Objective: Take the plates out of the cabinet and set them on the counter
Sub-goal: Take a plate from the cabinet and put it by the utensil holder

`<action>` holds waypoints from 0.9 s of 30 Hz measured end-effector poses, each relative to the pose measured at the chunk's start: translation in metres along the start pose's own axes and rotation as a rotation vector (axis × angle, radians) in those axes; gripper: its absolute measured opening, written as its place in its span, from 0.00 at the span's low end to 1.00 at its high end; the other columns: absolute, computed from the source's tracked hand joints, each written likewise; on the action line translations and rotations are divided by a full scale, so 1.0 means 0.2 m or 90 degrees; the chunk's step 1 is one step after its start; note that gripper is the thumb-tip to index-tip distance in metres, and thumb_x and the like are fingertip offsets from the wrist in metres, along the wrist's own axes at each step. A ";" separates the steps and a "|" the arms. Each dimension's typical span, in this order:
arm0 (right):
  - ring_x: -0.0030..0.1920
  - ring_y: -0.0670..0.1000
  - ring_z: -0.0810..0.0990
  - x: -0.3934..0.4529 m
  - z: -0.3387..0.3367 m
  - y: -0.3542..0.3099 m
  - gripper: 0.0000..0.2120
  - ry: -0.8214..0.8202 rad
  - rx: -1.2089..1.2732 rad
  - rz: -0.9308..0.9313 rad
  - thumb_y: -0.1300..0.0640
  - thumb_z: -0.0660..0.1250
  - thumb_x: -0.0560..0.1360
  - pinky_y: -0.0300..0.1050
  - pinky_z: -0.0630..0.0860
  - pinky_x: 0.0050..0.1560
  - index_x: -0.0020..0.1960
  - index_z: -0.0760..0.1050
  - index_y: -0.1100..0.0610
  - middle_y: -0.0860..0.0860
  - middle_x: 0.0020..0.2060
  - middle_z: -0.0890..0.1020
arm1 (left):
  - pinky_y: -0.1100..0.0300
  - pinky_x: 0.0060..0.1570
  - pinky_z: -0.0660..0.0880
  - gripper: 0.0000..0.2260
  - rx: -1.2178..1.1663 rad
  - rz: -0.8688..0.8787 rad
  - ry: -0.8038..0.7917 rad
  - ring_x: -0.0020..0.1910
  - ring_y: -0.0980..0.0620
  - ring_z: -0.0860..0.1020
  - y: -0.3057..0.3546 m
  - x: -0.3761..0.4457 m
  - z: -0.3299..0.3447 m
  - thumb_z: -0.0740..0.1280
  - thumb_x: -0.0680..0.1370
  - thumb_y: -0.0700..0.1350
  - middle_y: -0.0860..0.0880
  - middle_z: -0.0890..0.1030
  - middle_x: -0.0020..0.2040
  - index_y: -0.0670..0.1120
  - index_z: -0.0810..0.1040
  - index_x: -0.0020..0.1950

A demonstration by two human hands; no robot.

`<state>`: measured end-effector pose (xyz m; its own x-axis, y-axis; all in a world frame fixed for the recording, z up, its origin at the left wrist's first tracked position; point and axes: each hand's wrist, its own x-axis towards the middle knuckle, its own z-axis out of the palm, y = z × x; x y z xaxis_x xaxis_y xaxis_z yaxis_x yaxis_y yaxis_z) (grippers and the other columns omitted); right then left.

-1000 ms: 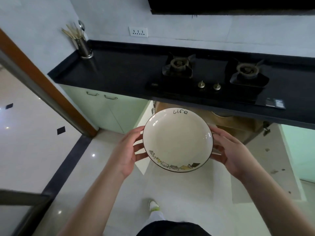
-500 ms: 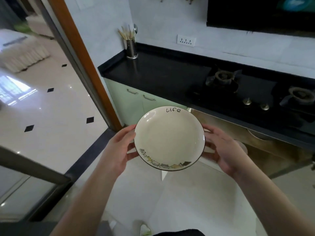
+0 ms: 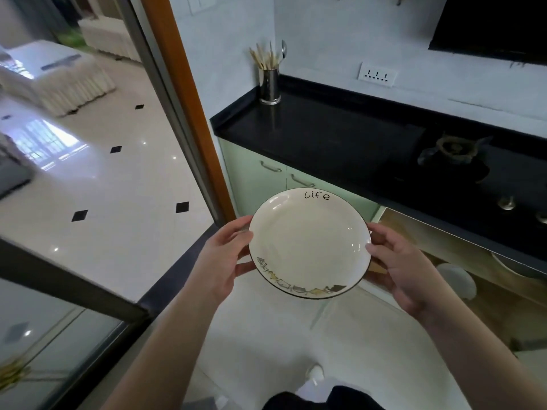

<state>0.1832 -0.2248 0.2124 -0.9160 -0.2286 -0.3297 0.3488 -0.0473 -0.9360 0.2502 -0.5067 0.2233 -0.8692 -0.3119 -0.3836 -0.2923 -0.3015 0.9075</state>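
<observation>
The left hand (image 3: 220, 261) grips the left edge of a plate (image 3: 309, 244), thumb along the rim and fingers curled underneath. The right hand (image 3: 396, 261) grips the opposite edge in the same way, its thumb tip resting on the inner rim. Between them the plate sits roughly level, in the air above the pale tiled floor (image 3: 266, 335), in front of the desk and not touching it. The plate is cream with a thin dark rim, the word "life" written at its far edge and a band of small drawn figures along its near edge.

Beyond it runs the black desk (image 3: 319, 134), with pale green cabinet doors (image 3: 257, 176) below. To the right, under the desk, an open cabinet (image 3: 444, 261) shows a wooden interior with a white dish (image 3: 457, 279) inside. A metal holder (image 3: 269, 84) of chopsticks stands at the desk's far left corner, a gas burner (image 3: 453, 149) to the right, and a wall socket (image 3: 377, 74) above. At left, a wooden door frame (image 3: 183, 93) opens on a glossy tiled room.
</observation>
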 end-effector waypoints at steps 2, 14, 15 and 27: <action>0.45 0.48 0.84 0.09 0.00 -0.02 0.19 0.012 0.006 0.008 0.66 0.62 0.78 0.44 0.80 0.38 0.54 0.81 0.43 0.47 0.47 0.84 | 0.52 0.40 0.81 0.13 0.002 -0.005 -0.006 0.48 0.47 0.84 0.03 0.09 0.02 0.66 0.79 0.38 0.48 0.85 0.51 0.54 0.85 0.53; 0.51 0.52 0.80 0.72 0.33 -0.27 0.17 -0.031 0.013 0.026 0.65 0.59 0.80 0.51 0.80 0.46 0.59 0.78 0.46 0.50 0.51 0.82 | 0.48 0.43 0.83 0.13 0.018 0.029 0.088 0.48 0.44 0.85 0.37 0.53 -0.09 0.66 0.79 0.39 0.47 0.86 0.50 0.56 0.85 0.53; 0.50 0.51 0.81 0.75 0.37 -0.28 0.17 -0.036 0.010 0.027 0.65 0.60 0.80 0.50 0.81 0.44 0.58 0.78 0.46 0.50 0.50 0.83 | 0.49 0.42 0.83 0.13 0.013 0.032 0.090 0.48 0.44 0.85 0.39 0.56 -0.11 0.66 0.79 0.39 0.47 0.86 0.50 0.55 0.85 0.53; 0.49 0.47 0.83 1.32 0.84 -0.45 0.17 -0.013 -0.010 -0.020 0.63 0.61 0.79 0.46 0.80 0.39 0.55 0.80 0.42 0.44 0.48 0.85 | 0.56 0.37 0.82 0.09 -0.051 0.064 0.109 0.47 0.47 0.85 0.72 1.13 -0.40 0.68 0.79 0.42 0.50 0.86 0.51 0.54 0.84 0.54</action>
<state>-0.0565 -0.4434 0.2313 -0.9219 -0.2476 -0.2979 0.3169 -0.0397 -0.9476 0.0430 -0.6923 0.2528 -0.8099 -0.4904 -0.3218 -0.1692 -0.3299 0.9287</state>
